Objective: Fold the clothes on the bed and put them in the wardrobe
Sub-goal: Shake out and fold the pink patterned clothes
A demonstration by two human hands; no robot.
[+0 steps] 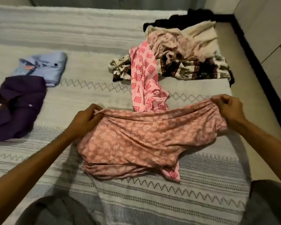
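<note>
Grip: our left hand point(86, 118) and right hand point(229, 109) each pinch one end of the gathered waistband of the dusty-pink floral garment point(136, 143), fingers curled round the cloth.
Where it lies: the garment hangs from that stretched edge, and its lower part is bunched on the bed point(152, 200) right in front of us.
Underneath: a pink geometric-print piece point(144, 75) runs from the unfolded pile point(185, 51) toward us, and a corner of it pokes out below the floral hem (so the two are tangled or at least overlapping).
Done so far: a folded blue shirt point(44, 67) and a purple shirt point(18, 104) sit well apart on the left.
How to do it well: we judge the step is squaring up the garment, so we should keep the waistband taut and level, lift it free of the geometric piece, then lay it flat and smooth the wrinkles before creasing.
Writing: we can read no label; the blue shirt carries a small striped emblem, too small to identify.
</note>
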